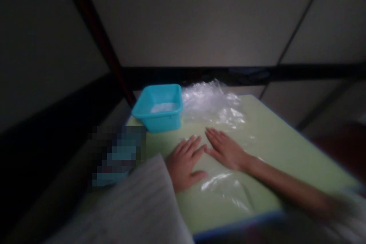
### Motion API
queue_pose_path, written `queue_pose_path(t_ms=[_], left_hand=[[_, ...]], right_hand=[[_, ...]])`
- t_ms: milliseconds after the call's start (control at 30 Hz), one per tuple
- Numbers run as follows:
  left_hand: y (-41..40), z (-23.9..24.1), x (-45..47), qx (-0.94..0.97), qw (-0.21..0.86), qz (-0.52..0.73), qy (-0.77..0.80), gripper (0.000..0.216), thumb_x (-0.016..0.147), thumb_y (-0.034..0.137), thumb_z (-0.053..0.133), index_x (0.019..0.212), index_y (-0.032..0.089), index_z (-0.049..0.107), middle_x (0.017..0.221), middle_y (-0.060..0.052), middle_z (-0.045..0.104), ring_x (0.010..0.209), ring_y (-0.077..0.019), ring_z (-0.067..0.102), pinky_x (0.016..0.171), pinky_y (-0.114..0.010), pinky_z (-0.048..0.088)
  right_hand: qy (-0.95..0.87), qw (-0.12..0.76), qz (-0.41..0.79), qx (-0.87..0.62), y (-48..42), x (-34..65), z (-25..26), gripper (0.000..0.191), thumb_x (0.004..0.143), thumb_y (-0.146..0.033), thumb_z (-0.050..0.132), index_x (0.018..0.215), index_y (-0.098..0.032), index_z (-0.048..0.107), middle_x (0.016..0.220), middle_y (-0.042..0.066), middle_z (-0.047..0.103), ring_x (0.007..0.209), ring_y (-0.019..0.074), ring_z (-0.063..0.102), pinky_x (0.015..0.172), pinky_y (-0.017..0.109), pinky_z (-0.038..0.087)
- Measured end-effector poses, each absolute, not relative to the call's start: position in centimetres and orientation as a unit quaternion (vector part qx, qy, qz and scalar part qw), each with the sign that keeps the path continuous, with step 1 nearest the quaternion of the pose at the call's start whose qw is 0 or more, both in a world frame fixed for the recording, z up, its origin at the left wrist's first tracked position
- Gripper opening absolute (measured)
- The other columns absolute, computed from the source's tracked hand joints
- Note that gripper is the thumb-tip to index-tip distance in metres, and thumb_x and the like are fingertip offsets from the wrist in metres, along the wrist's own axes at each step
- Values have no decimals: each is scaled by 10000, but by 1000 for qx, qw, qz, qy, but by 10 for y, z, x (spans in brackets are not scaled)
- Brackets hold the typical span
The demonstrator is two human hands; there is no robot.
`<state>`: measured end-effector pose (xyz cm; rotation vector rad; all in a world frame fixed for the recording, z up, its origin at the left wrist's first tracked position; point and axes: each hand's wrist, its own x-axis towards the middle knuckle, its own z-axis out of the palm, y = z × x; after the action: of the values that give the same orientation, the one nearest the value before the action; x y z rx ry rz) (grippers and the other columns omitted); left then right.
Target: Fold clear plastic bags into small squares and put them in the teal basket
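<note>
Both my hands lie flat on a clear plastic bag [223,187] spread on a pale green table [286,141]. My left hand [184,162] rests palm down with fingers stretched out, its wrist covered by a grey sleeve. My right hand [225,148] lies beside it, fingers straight and together, pointing up-left, the fingertips of the two hands nearly touching. Neither hand grips anything.
A turquoise plastic tub [158,108] with something white inside stands at the table's far left corner. A heap of crumpled clear plastic bags [211,103] lies to its right. Dark frame bars and grey wall panels stand behind. The table's near edge is blue.
</note>
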<state>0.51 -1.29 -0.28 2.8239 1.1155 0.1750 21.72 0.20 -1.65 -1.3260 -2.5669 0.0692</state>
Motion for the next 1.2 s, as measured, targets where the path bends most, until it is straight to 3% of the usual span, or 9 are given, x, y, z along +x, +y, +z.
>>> queue_pose_path(t_ms=[367,733,900,1033,1200], left_hand=[[-10,-11,0,930,43,57,361,725,805,566,492,1409,226,282,1509,-94,197,1384,-298,134,1105,-485,134],[-8,-11,-2,927,61,69,365,762,793,587,490,1421,226,252,1521,-95,148,1386,-313,113,1102,-479,152],[-9,9,11,924,63,85,366,801,780,566,519,1416,162,246,1519,-126,134,1394,-296,79,1115,-470,134],[-13,26,54,918,51,97,382,670,870,500,408,1384,89,282,1505,-147,178,1395,-252,110,1132,-417,133],[-5,11,103,904,40,89,415,628,910,405,330,1377,-8,255,1494,-181,186,1391,-251,128,1139,-382,130]], right_hand=[[-853,101,-3,-512,26,284,-19,671,912,-589,211,1429,-165,266,1457,101,300,1346,257,260,1099,450,240],[-852,92,-7,-515,29,291,-19,677,912,-592,202,1423,-156,282,1456,103,293,1338,260,280,1095,455,250],[-850,93,-14,-518,29,290,-20,699,909,-597,192,1418,-128,295,1452,120,297,1334,272,288,1092,457,252],[-853,84,-11,-515,30,290,-21,719,913,-591,177,1410,-87,306,1452,129,295,1339,272,275,1097,447,243],[-855,90,-14,-511,33,292,-25,709,912,-590,183,1409,-102,313,1450,126,311,1342,260,274,1091,431,254]])
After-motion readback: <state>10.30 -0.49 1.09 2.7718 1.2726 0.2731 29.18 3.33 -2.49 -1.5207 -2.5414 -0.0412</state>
